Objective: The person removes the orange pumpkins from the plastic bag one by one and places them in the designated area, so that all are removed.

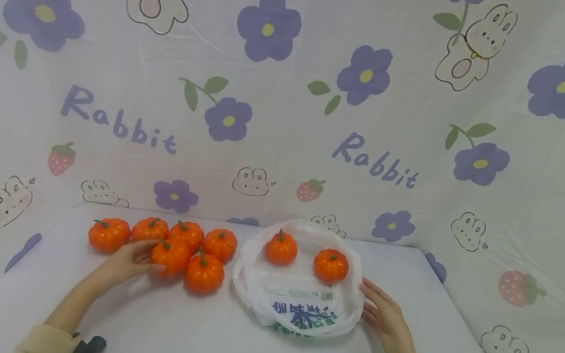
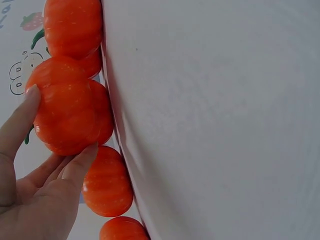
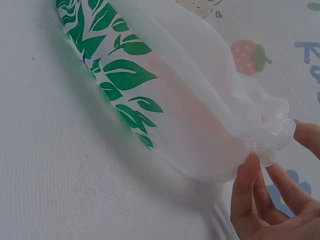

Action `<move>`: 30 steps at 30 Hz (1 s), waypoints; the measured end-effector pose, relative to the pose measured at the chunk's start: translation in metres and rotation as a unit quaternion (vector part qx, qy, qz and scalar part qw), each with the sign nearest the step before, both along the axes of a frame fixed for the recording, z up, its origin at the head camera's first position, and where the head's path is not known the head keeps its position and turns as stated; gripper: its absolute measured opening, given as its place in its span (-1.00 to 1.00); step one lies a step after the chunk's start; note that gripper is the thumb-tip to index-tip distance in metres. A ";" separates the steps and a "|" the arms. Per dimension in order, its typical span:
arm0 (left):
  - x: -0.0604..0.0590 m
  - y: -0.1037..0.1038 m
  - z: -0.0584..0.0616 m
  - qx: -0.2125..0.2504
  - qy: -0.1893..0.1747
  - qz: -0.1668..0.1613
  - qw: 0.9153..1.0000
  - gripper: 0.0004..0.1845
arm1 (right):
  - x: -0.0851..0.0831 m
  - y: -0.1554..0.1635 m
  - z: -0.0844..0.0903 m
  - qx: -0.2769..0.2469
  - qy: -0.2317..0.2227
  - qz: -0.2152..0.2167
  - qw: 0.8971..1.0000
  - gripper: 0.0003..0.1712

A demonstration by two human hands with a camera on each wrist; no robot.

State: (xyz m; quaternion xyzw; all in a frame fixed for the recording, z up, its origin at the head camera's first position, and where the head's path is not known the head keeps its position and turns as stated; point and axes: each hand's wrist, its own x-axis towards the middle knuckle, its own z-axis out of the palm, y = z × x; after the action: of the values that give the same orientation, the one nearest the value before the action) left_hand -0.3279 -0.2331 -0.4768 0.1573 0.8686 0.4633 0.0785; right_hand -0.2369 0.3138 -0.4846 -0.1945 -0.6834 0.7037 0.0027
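Observation:
My left hand (image 1: pixel 128 264) grips a small orange pumpkin (image 1: pixel 170 258) with a green stem, thumb on one side and fingers on the other. In the left wrist view this pumpkin (image 2: pixel 65 107) overlaps others behind it. Another pumpkin (image 1: pixel 204 274) sits just to its right in the head view. A white plastic bag (image 1: pixel 294 326) with green leaf print lies spread with its mouth upward. Inside it rest two pumpkins, one at the left (image 1: pixel 281 249) and one at the right (image 1: pixel 331 266). My right hand (image 1: pixel 385 313) holds the bag's right rim between thumb and fingers.
Behind the left hand stands a row of pumpkins, from the far-left one (image 1: pixel 108 235) to one beside the bag (image 1: pixel 220 245). Everything is on a white table (image 1: pixel 188 336). A curtain (image 1: pixel 289 98) printed with flowers and rabbits hangs along its back edge.

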 end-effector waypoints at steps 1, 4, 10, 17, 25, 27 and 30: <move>0.000 0.000 0.000 0.001 -0.003 0.001 1.000 -0.08 | 0.000 0.000 0.000 0.000 -0.001 0.001 1.000 -0.17; 0.000 0.000 -0.001 0.000 -0.010 0.003 1.000 -0.07 | 0.000 0.000 0.001 -0.004 0.000 -0.001 1.000 -0.18; 0.001 0.001 -0.001 -0.011 -0.018 -0.001 1.000 -0.07 | 0.000 0.000 0.001 -0.003 -0.001 -0.001 1.000 -0.18; -0.001 0.000 -0.004 -0.022 -0.012 -0.007 1.000 -0.11 | -0.002 0.000 0.000 -0.001 -0.002 0.001 1.000 -0.16; 0.001 0.000 -0.005 -0.049 -0.003 -0.007 0.999 -0.05 | -0.002 0.000 -0.002 0.000 0.000 0.002 1.000 -0.14; 0.002 0.001 -0.004 -0.055 -0.001 -0.007 0.998 -0.04 | -0.002 0.000 -0.002 0.000 0.000 0.002 1.000 -0.13; 0.003 0.002 -0.002 -0.052 0.003 -0.008 0.999 -0.03 | -0.002 0.001 -0.003 -0.003 -0.002 -0.001 1.000 -0.14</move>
State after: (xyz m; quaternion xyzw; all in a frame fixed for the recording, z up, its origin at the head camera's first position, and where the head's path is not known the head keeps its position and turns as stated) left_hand -0.3247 -0.2308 -0.4784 0.1613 0.8905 0.4164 0.0879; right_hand -0.2387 0.3146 -0.4874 -0.1960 -0.6814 0.7052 0.0016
